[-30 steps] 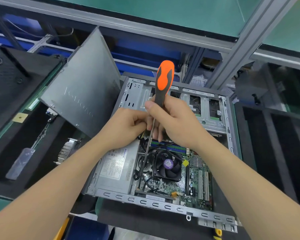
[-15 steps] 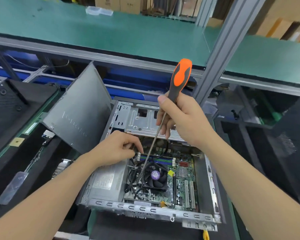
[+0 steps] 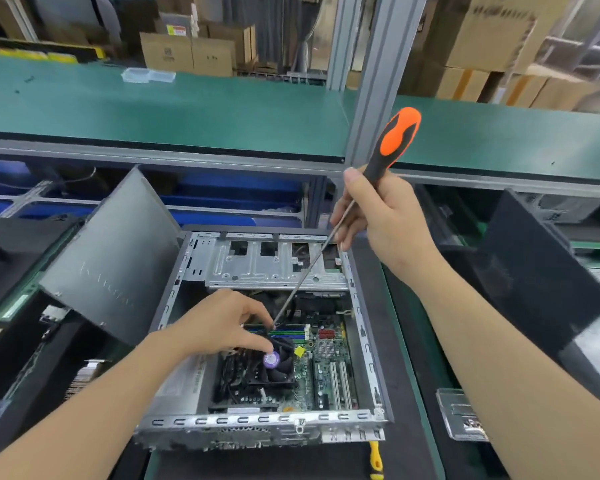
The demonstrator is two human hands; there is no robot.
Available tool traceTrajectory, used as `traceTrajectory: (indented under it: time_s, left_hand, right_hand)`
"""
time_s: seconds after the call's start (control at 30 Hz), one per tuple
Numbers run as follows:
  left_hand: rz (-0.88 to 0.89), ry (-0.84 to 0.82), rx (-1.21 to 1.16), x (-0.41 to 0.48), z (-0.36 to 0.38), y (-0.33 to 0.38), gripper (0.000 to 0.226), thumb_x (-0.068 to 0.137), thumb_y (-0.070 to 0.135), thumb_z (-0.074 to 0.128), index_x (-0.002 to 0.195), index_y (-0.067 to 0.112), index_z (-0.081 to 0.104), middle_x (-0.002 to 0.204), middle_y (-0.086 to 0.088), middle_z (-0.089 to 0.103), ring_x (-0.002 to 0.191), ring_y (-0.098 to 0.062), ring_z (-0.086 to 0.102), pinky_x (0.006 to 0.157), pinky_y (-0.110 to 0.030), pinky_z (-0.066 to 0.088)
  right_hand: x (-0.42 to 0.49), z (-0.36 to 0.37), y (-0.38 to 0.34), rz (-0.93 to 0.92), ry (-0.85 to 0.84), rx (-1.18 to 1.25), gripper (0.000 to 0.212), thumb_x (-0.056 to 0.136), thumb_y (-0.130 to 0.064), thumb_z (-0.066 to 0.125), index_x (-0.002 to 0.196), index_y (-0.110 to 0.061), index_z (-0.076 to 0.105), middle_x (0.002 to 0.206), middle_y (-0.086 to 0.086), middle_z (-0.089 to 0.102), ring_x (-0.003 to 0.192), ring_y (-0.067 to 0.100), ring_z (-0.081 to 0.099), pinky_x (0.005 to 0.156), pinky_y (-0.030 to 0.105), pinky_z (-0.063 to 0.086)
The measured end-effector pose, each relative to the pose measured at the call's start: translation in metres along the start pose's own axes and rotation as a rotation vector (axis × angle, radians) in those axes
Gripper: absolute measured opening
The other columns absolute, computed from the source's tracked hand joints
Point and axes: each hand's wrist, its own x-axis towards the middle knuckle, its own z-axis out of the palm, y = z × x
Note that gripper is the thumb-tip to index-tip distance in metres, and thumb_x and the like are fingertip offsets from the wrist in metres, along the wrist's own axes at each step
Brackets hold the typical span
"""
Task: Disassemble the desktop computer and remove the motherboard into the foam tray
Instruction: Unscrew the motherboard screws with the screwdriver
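Orange-handled screwdriver (image 3: pixel 395 140) in grip of R hand (image 3: pixel 385 220), tip by L hand (image 3: pixel 219 327), L grasp unclear; side-panel logo (image 3: pixel 106 285) illegible.

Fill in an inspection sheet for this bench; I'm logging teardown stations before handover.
Surface: green bench, dark mat under the computer case.
Job's things: case open, side panel leaning at its left; motherboard and fan inside; black tray at left.
Clutter: yellow-handled tool before the case; clear holder at right.
Hands: right hand grips the screwdriver; left hand on the fan at its tip, pinch unclear.
Cables: black cables beside the fan.
Surroundings: green shelf and cardboard boxes behind.
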Motion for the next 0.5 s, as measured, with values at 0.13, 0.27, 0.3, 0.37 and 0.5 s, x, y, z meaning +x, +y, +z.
traceTrajectory:
  time_s: [0.13,0.27,0.3,0.37,0.5]
  left_hand:
    - [-0.001,0.049,-0.081,0.006,0.008,0.001,0.025,0.076,0.066,0.078,0.088,0.044,0.076,0.05,0.012,0.046,0.047,-0.007,0.038,0.049,-0.019,0.028]
    - [-0.007,0.041,-0.083,0.009,0.015,-0.001,0.017,0.084,0.06,0.074,0.088,0.044,0.076,0.049,0.011,0.045,0.048,-0.006,0.039,0.05,-0.018,0.031]
    - [-0.003,0.028,-0.072,0.009,0.016,-0.001,0.014,0.086,0.057,0.073,0.088,0.044,0.076,0.05,0.01,0.046,0.048,-0.006,0.04,0.051,-0.018,0.032]
    - [0.003,0.022,-0.053,0.011,0.015,0.001,0.01,0.092,0.049,0.07,0.087,0.041,0.075,0.051,0.01,0.047,0.049,-0.006,0.041,0.052,-0.018,0.034]
    - [-0.191,0.082,-0.284,0.025,0.018,0.009,0.026,0.098,0.024,0.048,0.076,0.022,0.061,0.052,0.008,0.044,0.045,-0.008,0.035,0.045,-0.018,0.031]
  right_hand:
    - [-0.005,-0.011,0.0,0.008,0.037,0.019,0.034,0.107,-0.031,0.05,0.08,-0.011,0.056,0.069,0.017,0.067,0.05,0.041,0.064,0.046,0.042,0.052]
    - [-0.01,-0.019,0.003,0.022,0.069,0.0,0.033,0.108,-0.029,0.049,0.084,-0.006,0.053,0.069,0.015,0.067,0.051,0.043,0.063,0.044,0.04,0.051]
    - [-0.011,-0.021,0.004,0.022,0.077,-0.013,0.033,0.108,-0.029,0.05,0.084,-0.006,0.052,0.068,0.014,0.067,0.05,0.042,0.063,0.044,0.038,0.051]
    - [-0.013,-0.023,0.007,0.009,0.094,-0.052,0.034,0.107,-0.032,0.05,0.083,-0.008,0.053,0.067,0.012,0.067,0.05,0.042,0.063,0.043,0.036,0.05]
    - [-0.021,-0.022,0.023,-0.008,0.142,-0.21,0.032,0.106,-0.038,0.051,0.085,-0.013,0.056,0.067,0.009,0.069,0.048,0.032,0.066,0.044,0.033,0.05]
